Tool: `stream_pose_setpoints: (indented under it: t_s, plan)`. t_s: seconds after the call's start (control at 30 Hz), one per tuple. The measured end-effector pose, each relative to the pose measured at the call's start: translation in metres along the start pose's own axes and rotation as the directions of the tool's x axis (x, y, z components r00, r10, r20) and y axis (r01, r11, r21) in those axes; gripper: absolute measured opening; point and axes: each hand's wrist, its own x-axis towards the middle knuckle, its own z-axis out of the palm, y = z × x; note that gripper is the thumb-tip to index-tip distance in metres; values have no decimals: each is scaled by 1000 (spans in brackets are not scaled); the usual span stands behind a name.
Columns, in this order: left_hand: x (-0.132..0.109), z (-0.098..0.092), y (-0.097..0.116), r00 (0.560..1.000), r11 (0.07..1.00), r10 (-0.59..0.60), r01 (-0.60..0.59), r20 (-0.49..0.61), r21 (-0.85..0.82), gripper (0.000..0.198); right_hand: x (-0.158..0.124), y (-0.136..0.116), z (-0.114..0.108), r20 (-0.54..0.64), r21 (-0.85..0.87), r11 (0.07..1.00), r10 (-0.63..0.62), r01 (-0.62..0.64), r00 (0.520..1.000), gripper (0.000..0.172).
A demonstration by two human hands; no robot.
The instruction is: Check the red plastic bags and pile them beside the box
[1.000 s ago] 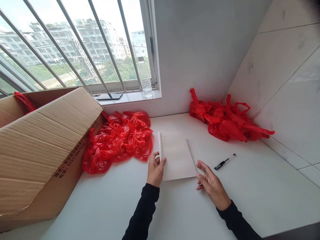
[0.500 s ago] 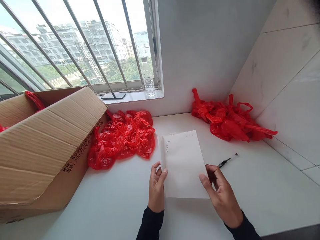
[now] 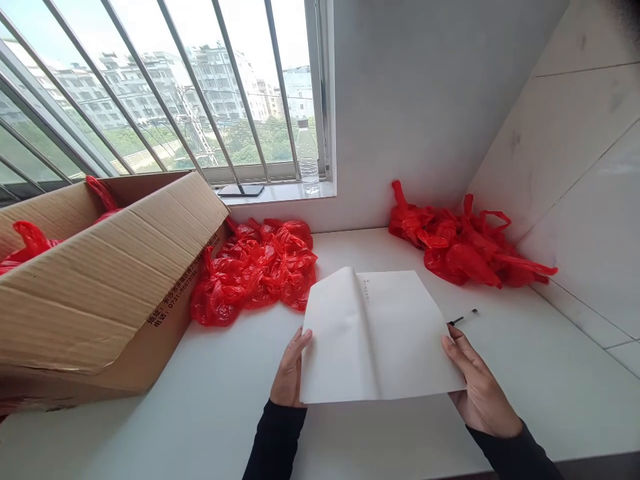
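Note:
An open notebook with white pages spreads between my two hands, over the white tabletop. Small handwritten marks run down near the fold, at the top of its right page. My left hand grips the left edge, thumb on the page and fingers behind it. At the right edge my right hand pinches the pages the same way, its fingertips partly hidden underneath. A black pen lies on the table just beyond my right hand.
On the left stands an open cardboard box with red plastic bags inside. Knotted red bags lie against it, and more red bags sit in the right corner. A phone and a clear bottle are on the windowsill.
The notebook has gone from a single page showing to spread open across two pages. My hands have moved apart, and the view has shifted a little left.

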Motion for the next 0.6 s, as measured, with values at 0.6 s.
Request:
stream_pose_setpoints:
  t_s: [0.6]
  plan:
    - [-53, 50, -115, 770, 298, 249, -638, 587, 710, 74, 5, 46, 0, 56, -89, 996, 17, -12, 998, 66]
